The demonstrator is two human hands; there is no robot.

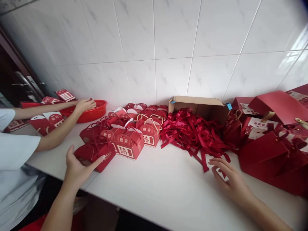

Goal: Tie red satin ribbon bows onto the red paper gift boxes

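My left hand (78,166) rests against a small red gift box (95,154) at the near left of the white counter (163,189), thumb up and fingers spread along its side. My right hand (229,179) lies over the counter with fingers spread, its tips touching the loose end of a red ribbon (203,160). That ribbon trails from a big pile of red ribbons (192,131). Several closed red gift boxes (131,134) with white labels stand in a cluster between my hands.
A person in a white shirt (14,160) stands at the left, reaching a hand (84,105) into a red plastic basin (92,112). An open cardboard box (199,106) sits against the tiled wall. Folded red boxes and bags (271,141) are stacked at the right.
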